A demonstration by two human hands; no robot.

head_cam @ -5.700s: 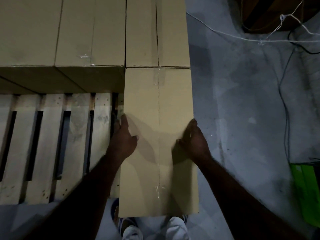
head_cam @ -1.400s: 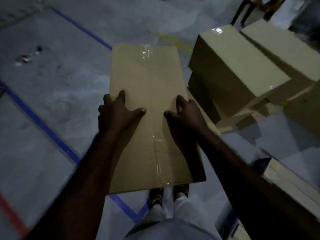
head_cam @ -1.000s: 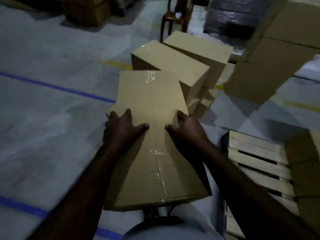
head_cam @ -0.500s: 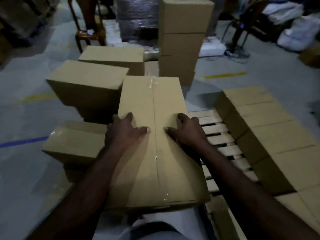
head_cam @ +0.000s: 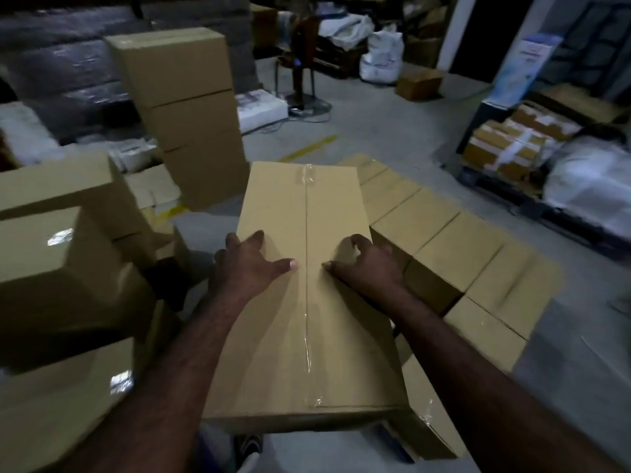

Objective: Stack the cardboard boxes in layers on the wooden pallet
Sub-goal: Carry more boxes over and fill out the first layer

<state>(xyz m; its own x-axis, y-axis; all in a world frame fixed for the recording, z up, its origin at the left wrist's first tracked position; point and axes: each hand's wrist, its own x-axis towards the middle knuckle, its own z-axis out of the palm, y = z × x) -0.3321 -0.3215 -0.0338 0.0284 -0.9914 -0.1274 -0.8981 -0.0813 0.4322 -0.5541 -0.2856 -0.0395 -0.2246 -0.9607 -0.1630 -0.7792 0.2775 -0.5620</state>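
1. The box (head_cam: 307, 285) was held in front of the person at about waist level, carried above the floor, with the row of boxes (head_cam: 454, 247) just to its right and lower down.
2. The left hand (head_cam: 247, 268) lay on the box's top near its left edge, thumb stretched toward the taped seam (head_cam: 307, 336), fingers curled over the edge. The right hand (head_cam: 367, 268) mirrored it at the right edge. Both gripped the box across its width; whether fingertips reached under it could not be seen.
3. The long axis ran straight away from the person, the seam following it, one short end at the body and the other pointing at the far stack (head_cam: 187, 107).
4. It looked stiff and smooth-faced, with slick tape at the ends. Its weight could not be told; the level carry suggested a manageable load.
5. The side grip at mid-length seemed sound. The corners would likely dent if dropped.
6. No pallet wood showed.
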